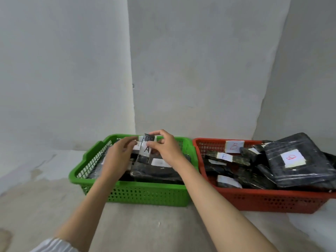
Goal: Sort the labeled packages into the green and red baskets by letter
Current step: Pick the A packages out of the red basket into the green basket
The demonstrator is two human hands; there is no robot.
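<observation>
A green basket (131, 194) sits left of a red basket (269, 200), both holding several black wrapped packages with white labels. My right hand (166, 149) pinches a small black package marked "A" (146, 150) upright over the green basket. Beside that package hovers my left hand (118, 157), fingers spread and touching its left edge. In the red basket a large black package (298, 160) with a red letter lies on top at the right. A white label with a red "B" (234, 146) sticks on the red basket's back wall.
Both baskets stand on a pale concrete floor (145, 230) against a grey wall (181, 70). A white sleeve (52, 245) shows at the bottom left.
</observation>
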